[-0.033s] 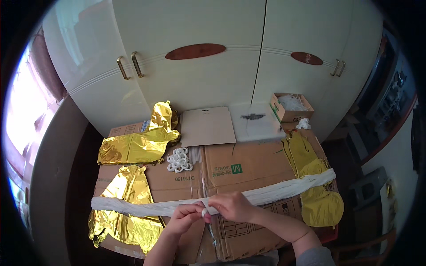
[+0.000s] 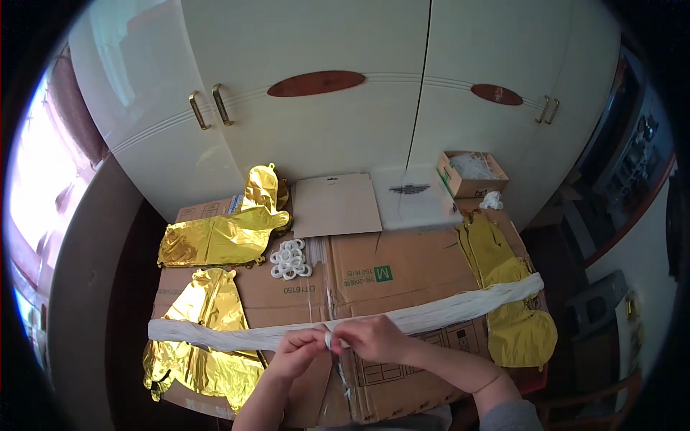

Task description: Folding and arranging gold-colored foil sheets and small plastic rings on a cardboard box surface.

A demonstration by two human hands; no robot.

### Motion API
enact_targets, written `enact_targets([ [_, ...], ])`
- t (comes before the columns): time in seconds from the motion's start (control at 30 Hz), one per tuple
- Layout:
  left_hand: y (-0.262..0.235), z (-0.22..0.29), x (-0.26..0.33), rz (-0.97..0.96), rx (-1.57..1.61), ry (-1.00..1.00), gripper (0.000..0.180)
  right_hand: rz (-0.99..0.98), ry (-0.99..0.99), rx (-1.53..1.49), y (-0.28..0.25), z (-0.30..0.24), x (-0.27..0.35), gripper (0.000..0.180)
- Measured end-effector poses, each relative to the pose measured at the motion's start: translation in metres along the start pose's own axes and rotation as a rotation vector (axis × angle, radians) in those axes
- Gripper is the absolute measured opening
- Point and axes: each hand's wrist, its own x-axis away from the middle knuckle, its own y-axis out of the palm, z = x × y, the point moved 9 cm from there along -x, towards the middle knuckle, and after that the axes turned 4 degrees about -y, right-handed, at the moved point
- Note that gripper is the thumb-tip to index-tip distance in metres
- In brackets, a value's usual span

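Where my hands meet, a small white loop (image 2: 328, 340) sits between them.
My left hand (image 2: 298, 350) pinches it; my right hand (image 2: 375, 339) has its fingers bunched at the loop's right side, though whether they grip I cannot tell. The loop's longer side points away from me, the left hand being nearer. Just beyond, the white bundle (image 2: 445, 312) runs left to right, its right end farther off; I cannot tell if my fingers touch it. Farther, slightly left, white rings (image 2: 291, 259) lie heaped on the cardboard (image 2: 424, 251).
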Motion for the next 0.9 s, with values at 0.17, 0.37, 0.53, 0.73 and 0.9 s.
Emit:
enact_targets([
  [0.17, -0.014, 0.013, 0.003, 0.281, -0.605, 0.047, 0.016, 0.014, -0.045, 0.038, -0.007, -0.017, -0.001, 0.008],
  [0.37, 0.000, -0.001, 0.001, 0.034, -0.319, -0.011, 0.017, 0.037, 0.005, -0.006, -0.016, -0.006, -0.007, 0.008],
  [0.53, -0.009, -0.001, 0.002, 0.106, -0.036, 0.132, 0.025, 0.079, 0.113, -0.193, -0.001, 0.009, -0.002, 0.011],
  [0.73, -0.012, -0.008, -0.005, 0.160, -0.124, 0.109, 0.035, 0.072, 0.132, -0.251, 0.009, 0.013, 0.006, 0.012],
  [0.9, -0.015, -0.013, -0.004, 0.118, 0.138, 0.112, 0.032, 0.008, 0.118, -0.321, -0.009, 0.007, 0.001, 0.011],
])
